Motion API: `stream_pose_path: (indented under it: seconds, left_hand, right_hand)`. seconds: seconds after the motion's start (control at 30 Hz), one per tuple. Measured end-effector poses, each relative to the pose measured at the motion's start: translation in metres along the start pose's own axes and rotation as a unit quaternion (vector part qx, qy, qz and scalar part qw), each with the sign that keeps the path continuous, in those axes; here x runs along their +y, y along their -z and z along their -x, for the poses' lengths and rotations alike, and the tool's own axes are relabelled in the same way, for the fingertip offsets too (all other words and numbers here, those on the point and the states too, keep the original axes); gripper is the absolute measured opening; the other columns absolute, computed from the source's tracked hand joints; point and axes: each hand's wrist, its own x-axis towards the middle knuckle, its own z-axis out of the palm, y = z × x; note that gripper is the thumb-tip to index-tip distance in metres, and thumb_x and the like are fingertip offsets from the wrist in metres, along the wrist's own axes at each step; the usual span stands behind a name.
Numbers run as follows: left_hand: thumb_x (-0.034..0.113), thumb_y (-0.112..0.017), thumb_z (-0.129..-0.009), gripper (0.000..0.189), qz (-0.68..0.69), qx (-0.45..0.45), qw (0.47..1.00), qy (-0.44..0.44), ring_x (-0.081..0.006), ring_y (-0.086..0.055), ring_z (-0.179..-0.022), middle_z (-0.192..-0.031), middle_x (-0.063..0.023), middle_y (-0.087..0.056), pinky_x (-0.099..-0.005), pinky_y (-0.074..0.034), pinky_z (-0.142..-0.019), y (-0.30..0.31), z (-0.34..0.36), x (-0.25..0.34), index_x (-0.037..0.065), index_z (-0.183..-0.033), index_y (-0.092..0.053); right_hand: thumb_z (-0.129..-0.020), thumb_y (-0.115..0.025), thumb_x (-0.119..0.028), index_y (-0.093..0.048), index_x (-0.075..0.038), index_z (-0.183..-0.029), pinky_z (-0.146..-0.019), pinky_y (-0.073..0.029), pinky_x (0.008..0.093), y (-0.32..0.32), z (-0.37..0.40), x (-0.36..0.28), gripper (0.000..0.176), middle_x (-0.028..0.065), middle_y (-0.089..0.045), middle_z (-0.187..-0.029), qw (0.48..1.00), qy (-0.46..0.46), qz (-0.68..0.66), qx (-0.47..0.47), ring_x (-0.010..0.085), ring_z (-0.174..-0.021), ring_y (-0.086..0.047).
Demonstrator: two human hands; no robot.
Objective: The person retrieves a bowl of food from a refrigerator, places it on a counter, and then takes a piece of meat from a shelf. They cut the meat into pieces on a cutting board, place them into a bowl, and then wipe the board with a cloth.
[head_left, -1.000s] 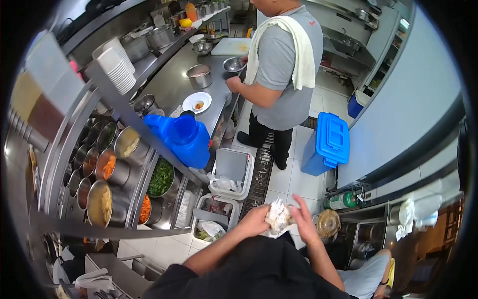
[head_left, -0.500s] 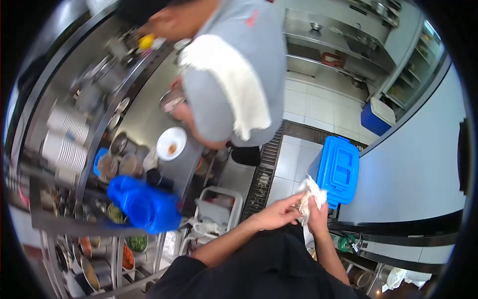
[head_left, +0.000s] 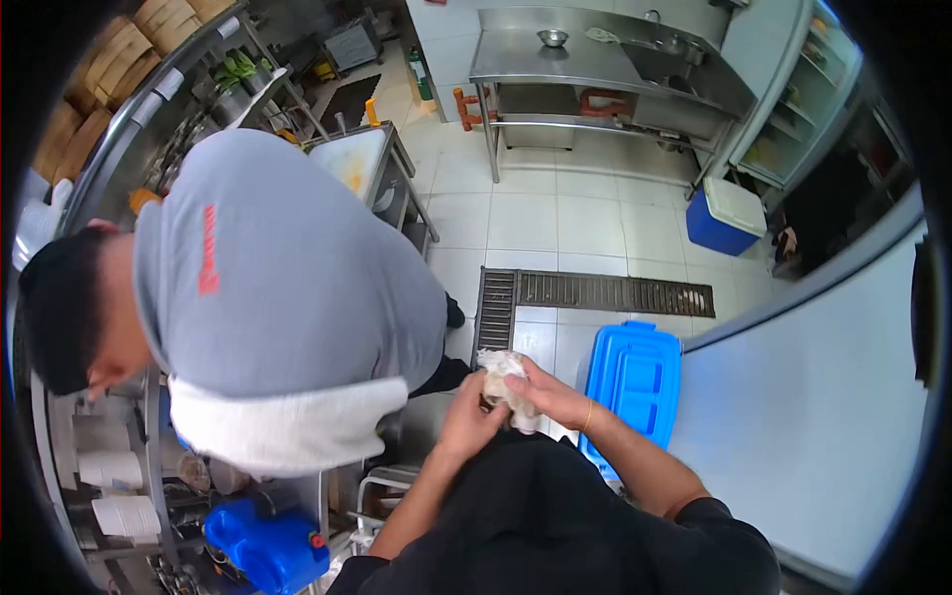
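A crumpled whitish cloth [head_left: 506, 369] is held between both hands in front of my dark clothing. My left hand [head_left: 470, 421] grips its left and lower side with curled fingers. From the right, my right hand [head_left: 543, 392] presses its thumb and fingers on the same cloth. Just beyond the hands and to the right lies the lid of a blue bin [head_left: 635, 382]. At the left a person in a grey shirt [head_left: 297, 268] bends over, with a white towel [head_left: 288, 426] at the waist.
A steel table [head_left: 555, 64] with a metal bowl [head_left: 552, 38] stands at the back. A blue cooler [head_left: 727, 216] sits at the right. Floor drain grates [head_left: 615, 291] cross the tiles. A blue jug [head_left: 263, 545] is at the lower left.
The view has turned, so the person in grey now fills more of the left side. My hands have moved left in view, still holding the cloth, and more of the back floor shows.
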Motion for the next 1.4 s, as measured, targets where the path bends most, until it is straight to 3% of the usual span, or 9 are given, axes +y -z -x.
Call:
stream_pose_path:
  seconds: [0.17,0.27,0.53,0.63,0.93,1.0,1.17,1.3,1.4]
  left_hand:
    - [0.003,-0.069,-0.082,0.036,0.056,0.033,0.997,0.029,-0.0295,-0.07,-0.096,-0.105,-0.0158,-0.068,-0.036,-0.055,-0.082,0.007,-0.103,-0.009,0.0,-0.116,-0.062]
    - [0.003,-0.064,-0.083,0.031,0.025,0.032,0.999,0.008,-0.0306,-0.071,-0.092,-0.104,-0.0172,-0.068,-0.0364,-0.055,-0.078,0.015,-0.168,-0.014,0.001,-0.114,-0.063]
    - [0.011,-0.066,-0.09,0.029,0.04,0.107,0.987,0.11,-0.0333,-0.068,-0.078,-0.098,-0.0169,-0.068,-0.0396,-0.054,-0.071,0.029,-0.315,-0.009,0.005,-0.118,-0.064]
    - [0.004,-0.063,-0.09,0.037,-0.079,0.143,0.984,0.072,-0.0143,-0.066,-0.076,-0.098,-0.013,-0.07,-0.0296,-0.053,-0.07,0.034,-0.378,-0.014,0.004,-0.127,-0.065]
    - [0.013,-0.074,-0.092,0.058,0.172,0.247,0.939,0.165,-0.0104,-0.063,-0.074,-0.106,-0.0093,-0.069,-0.0279,-0.054,-0.068,0.042,-0.528,-0.016,0.009,-0.147,-0.053]
    - [0.019,-0.074,-0.094,0.06,0.123,0.311,0.927,0.168,-0.0125,-0.065,-0.078,-0.125,-0.0125,-0.063,-0.028,-0.056,-0.072,0.048,-0.536,-0.035,0.01,-0.148,-0.052]
    - [0.029,-0.073,-0.094,0.054,0.04,0.315,0.891,0.324,-0.0192,-0.065,-0.08,-0.121,-0.0132,-0.064,-0.0336,-0.054,-0.077,0.052,-0.529,-0.117,0.006,-0.141,-0.058]
    - [0.041,-0.065,-0.096,0.057,-0.043,0.269,0.846,0.459,-0.0391,-0.069,-0.108,-0.137,-0.0204,-0.06,-0.0467,-0.052,-0.099,0.036,-0.512,-0.195,0.013,-0.145,-0.055]
    - [0.043,-0.065,-0.094,0.056,-0.067,0.323,0.773,0.542,-0.0406,-0.064,-0.119,-0.141,-0.0217,-0.059,-0.0473,-0.051,-0.102,-0.034,-0.482,-0.291,0.01,-0.139,-0.06]
  right_hand:
    - [-0.11,-0.048,-0.031,-0.032,-0.005,-0.159,-0.113,-0.04,0.033,0.086,-0.083,-0.035,0.058,0.0071,-0.051,-0.147,0.963,-0.056,-0.244,-0.101,0.0184,-0.135,-0.049]
    - [-0.109,-0.053,-0.027,-0.034,-0.007,-0.159,-0.112,-0.041,0.0335,0.124,-0.119,-0.081,0.058,0.0076,-0.051,-0.147,0.991,-0.04,-0.07,-0.109,0.0162,-0.134,-0.049]
    - [-0.102,-0.065,-0.018,-0.038,-0.004,-0.154,-0.108,-0.044,0.0318,0.204,-0.258,-0.152,0.06,0.0084,-0.057,-0.139,0.994,-0.013,0.038,-0.104,0.0157,-0.127,-0.053]
    - [-0.097,-0.067,-0.008,-0.046,-0.004,-0.147,-0.104,-0.047,0.0311,0.244,-0.32,-0.174,0.054,0.0069,-0.061,-0.129,0.993,-0.025,0.055,-0.102,0.0151,-0.119,-0.057]
    - [-0.089,-0.062,0.004,-0.048,-0.006,-0.143,-0.101,-0.05,0.0317,0.338,-0.497,-0.273,0.057,0.0059,-0.062,-0.123,0.982,-0.073,0.038,-0.172,0.0153,-0.115,-0.06]
    - [-0.089,-0.064,0.002,-0.048,-0.005,-0.143,-0.098,-0.051,0.0319,0.337,-0.547,-0.291,0.057,0.0064,-0.063,-0.123,0.977,-0.067,0.087,-0.181,0.0159,-0.114,-0.062]
    - [-0.089,-0.067,-0.003,-0.048,-0.003,-0.143,-0.093,-0.053,0.0305,0.302,-0.687,-0.324,0.057,0.0077,-0.065,-0.122,0.959,0.007,0.194,-0.205,0.0149,-0.11,-0.062]
    - [-0.088,-0.067,-0.002,-0.05,-0.005,-0.143,-0.097,-0.05,0.0309,0.236,-0.79,-0.335,0.058,0.0064,-0.064,-0.123,0.937,0.094,0.242,-0.236,0.0154,-0.111,-0.061]
    - [-0.087,-0.068,-0.005,-0.051,-0.002,-0.14,-0.099,-0.05,0.0321,0.18,-0.864,-0.335,0.056,0.0103,-0.066,-0.122,0.904,0.155,0.288,-0.274,0.0188,-0.111,-0.063]
